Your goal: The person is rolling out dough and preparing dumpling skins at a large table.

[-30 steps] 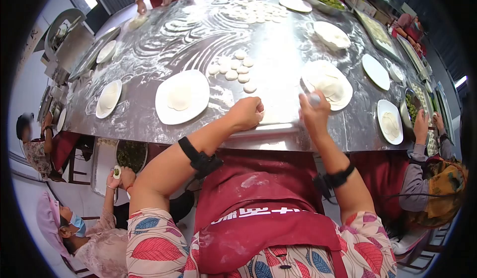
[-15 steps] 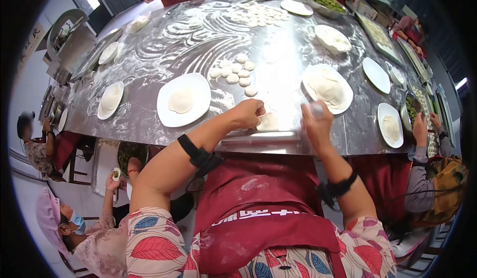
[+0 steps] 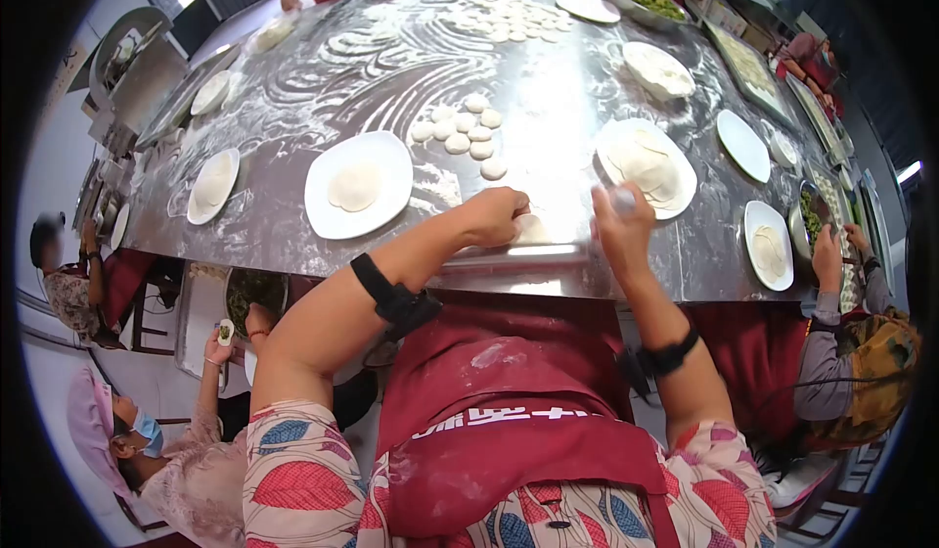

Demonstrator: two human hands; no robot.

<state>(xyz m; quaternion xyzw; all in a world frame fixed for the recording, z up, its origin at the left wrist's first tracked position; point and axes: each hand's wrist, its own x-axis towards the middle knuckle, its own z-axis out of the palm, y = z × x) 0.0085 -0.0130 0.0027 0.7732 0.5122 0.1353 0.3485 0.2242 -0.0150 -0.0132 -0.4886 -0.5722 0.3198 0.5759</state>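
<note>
My left hand [image 3: 495, 217] is closed at the near edge of the steel table, its fingers pinching the rim of a flat dough wrapper [image 3: 533, 229]. To its right, my right hand [image 3: 624, 237] wraps round what looks like a small rolling pin [image 3: 622, 199], whose pale upper end is smeared by motion. Several dough pieces [image 3: 457, 143] lie just beyond my left hand. A white plate of stacked wrappers [image 3: 644, 164] stands behind my right hand. Another plate [image 3: 385, 196] with rolled wrappers [image 3: 354, 188] is left of my left forearm.
Flour streaks the steel table [image 3: 274, 147]. A flour bowl [image 3: 658, 69], an oval plate [image 3: 742, 146] and more dough pieces [image 3: 514, 20] stand farther off. A co-worker's hand [image 3: 827, 254] is at right; another person [image 3: 156, 440] sits at lower left, holding a filled wrapper [image 3: 226, 333].
The whole view has shifted slightly. Both hands stay in nearly the same places, the left still at the wrapper and the right still round the rolling pin.
</note>
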